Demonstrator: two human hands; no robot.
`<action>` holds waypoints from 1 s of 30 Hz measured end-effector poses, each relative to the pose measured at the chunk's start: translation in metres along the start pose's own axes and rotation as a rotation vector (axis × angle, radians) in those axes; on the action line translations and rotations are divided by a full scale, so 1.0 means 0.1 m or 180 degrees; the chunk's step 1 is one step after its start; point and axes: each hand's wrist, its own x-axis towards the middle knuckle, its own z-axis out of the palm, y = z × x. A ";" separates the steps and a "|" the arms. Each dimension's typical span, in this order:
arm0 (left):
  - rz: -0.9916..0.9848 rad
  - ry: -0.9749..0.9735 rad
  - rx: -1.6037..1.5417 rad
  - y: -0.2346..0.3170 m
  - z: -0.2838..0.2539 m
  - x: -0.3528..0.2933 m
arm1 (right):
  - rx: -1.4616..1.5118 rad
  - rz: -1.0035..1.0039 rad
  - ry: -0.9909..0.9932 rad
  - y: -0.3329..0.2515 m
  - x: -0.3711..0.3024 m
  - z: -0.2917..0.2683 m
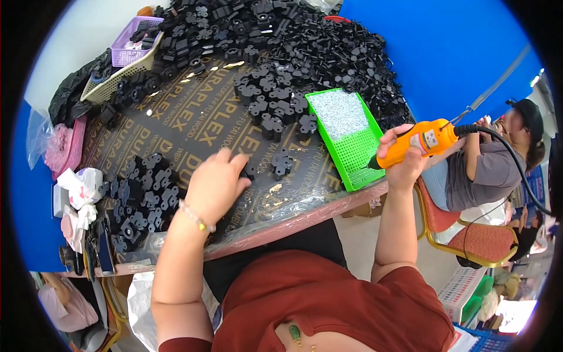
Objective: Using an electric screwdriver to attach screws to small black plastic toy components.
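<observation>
The left grip (pixel 214 186) partly hides a black part (pixel 251 169); silvery bits (pixel 339 114) blur together.

The orange electric screwdriver (pixel 428 138) slants, its dark tip (pixel 374 163) over the green tray (pixel 355 149).

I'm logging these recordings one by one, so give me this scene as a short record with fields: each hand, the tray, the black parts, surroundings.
Left hand: left hand low over the dark tabletop, fingers by a small black part; grip unclear
Right hand: right hand gripping an orange power screwdriver, tip toward the green tray
Tray: green tray, small silvery pieces heaped at its far end
Black parts: large pile at the back; cluster left of the left hand
Surroundings: purple basket back left; seated person at right
</observation>
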 end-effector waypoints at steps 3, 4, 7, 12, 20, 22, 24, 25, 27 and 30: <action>-0.0216 0.0136 -0.0189 0.19 0.06 -0.18 | -0.0020 -0.0020 0.0018 0.04 0.01 -0.03; -0.0335 0.0206 -0.0417 0.23 0.09 -0.23 | -0.0047 -0.0054 0.0016 0.04 0.00 -0.04; -0.0414 0.0943 -0.0739 0.28 0.30 -0.34 | -0.0050 -0.0109 0.0021 0.07 0.02 -0.06; -0.0387 0.1191 -0.1169 0.25 0.50 -0.40 | 0.0040 -0.0043 0.0120 0.08 0.03 -0.06; -0.0515 0.1076 -0.1624 0.23 0.53 -0.43 | -0.0095 -0.0020 0.0124 0.04 0.00 -0.03; -0.0472 0.1068 -0.1591 0.21 0.54 -0.44 | -0.0102 -0.0008 0.0095 0.05 -0.01 -0.05; -0.0415 0.1051 -0.1562 0.21 0.55 -0.43 | -0.0100 0.0032 0.0088 0.05 0.02 -0.03; -0.0388 0.1145 -0.1553 0.21 0.55 -0.43 | -0.0094 0.0060 0.0074 0.04 0.04 -0.02; -0.0361 0.1242 -0.1540 0.21 0.55 -0.43 | -0.0090 0.0006 0.0110 0.01 0.04 -0.02; -0.0422 0.1163 -0.1529 0.21 0.55 -0.44 | 0.0119 -0.0077 0.0099 -0.12 0.06 0.02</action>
